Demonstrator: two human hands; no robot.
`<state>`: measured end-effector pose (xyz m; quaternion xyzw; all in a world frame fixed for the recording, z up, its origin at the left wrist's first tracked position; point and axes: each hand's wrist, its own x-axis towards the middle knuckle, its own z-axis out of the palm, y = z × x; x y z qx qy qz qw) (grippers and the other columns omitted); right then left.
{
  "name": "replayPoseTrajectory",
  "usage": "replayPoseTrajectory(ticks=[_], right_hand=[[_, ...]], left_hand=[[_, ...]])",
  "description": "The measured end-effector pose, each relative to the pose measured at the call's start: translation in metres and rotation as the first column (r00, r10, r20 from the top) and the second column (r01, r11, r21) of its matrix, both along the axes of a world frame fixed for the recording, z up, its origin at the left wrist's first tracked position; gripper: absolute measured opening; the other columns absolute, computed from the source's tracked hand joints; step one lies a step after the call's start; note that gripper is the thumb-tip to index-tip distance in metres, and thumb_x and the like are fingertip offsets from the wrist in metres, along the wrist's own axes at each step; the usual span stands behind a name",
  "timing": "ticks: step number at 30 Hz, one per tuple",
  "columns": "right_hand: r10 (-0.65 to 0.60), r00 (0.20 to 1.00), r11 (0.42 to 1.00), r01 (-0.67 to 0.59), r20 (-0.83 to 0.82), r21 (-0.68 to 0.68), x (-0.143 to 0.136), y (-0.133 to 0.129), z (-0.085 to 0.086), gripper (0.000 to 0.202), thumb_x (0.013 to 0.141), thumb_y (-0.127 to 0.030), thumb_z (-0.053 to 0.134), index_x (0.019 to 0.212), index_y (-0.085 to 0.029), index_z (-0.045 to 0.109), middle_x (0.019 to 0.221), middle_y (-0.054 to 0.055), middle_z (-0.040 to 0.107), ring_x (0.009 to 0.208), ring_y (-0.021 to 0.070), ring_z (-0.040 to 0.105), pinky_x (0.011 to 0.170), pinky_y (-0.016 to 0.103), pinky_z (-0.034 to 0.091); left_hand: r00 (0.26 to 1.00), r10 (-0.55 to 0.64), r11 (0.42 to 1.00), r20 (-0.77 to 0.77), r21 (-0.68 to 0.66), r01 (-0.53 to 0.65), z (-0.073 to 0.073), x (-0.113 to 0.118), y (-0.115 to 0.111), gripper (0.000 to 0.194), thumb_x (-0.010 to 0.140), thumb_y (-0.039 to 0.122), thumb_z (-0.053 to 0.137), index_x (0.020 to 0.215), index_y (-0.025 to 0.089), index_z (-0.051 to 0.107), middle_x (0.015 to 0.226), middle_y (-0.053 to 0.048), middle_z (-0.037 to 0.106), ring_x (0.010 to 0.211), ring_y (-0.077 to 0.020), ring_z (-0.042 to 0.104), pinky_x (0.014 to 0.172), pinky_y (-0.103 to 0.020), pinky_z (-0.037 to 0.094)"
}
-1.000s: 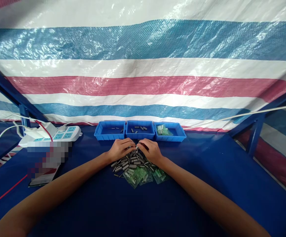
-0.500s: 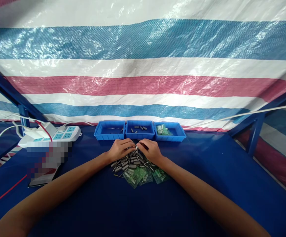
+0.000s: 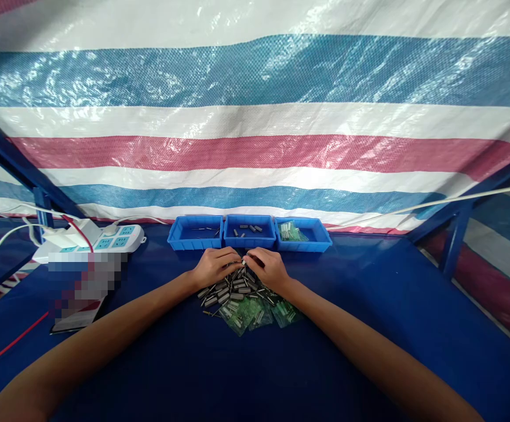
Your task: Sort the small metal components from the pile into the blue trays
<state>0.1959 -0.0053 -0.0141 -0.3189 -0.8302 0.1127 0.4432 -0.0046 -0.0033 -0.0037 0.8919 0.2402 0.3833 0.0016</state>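
My left hand and my right hand meet fingertip to fingertip over a pile of small parts. A tiny pale piece shows at the pinched fingertips of both hands; its kind is too small to make out. Beneath them lie grey cylindrical pieces mixed with thin metal pins. Several greenish clear plastic bags with small metal parts inside lie at the near side of the pile. The fingers and palms hide the pile's far part.
Behind my hands stand three blue trays in a row: the left tray holds thin pins, the middle tray grey pieces, the right tray a greenish bag. A power strip with cables and a flat dark-edged, partly blurred object lie left.
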Motion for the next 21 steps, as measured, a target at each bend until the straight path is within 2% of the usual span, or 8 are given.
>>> replayPoseTrajectory(ticks=[21], right_hand=[[0.039, 0.999, 0.997, -0.038, -0.025, 0.063, 0.0003, -0.0021, 0.001, 0.021, 0.095, -0.027, 0.044, 0.1, -0.016, 0.061, 0.078, 0.008, 0.064, 0.067, 0.0167, 0.059, 0.062, 0.028, 0.048]], left_hand=[[0.999, 0.023, 0.999, -0.023, -0.027, -0.024, 0.0008, -0.0006, 0.0, 0.01, 0.088, 0.025, 0.057, 0.089, 0.015, 0.061, 0.081, -0.004, 0.066, 0.07, -0.0103, 0.061, 0.056, -0.019, 0.041]])
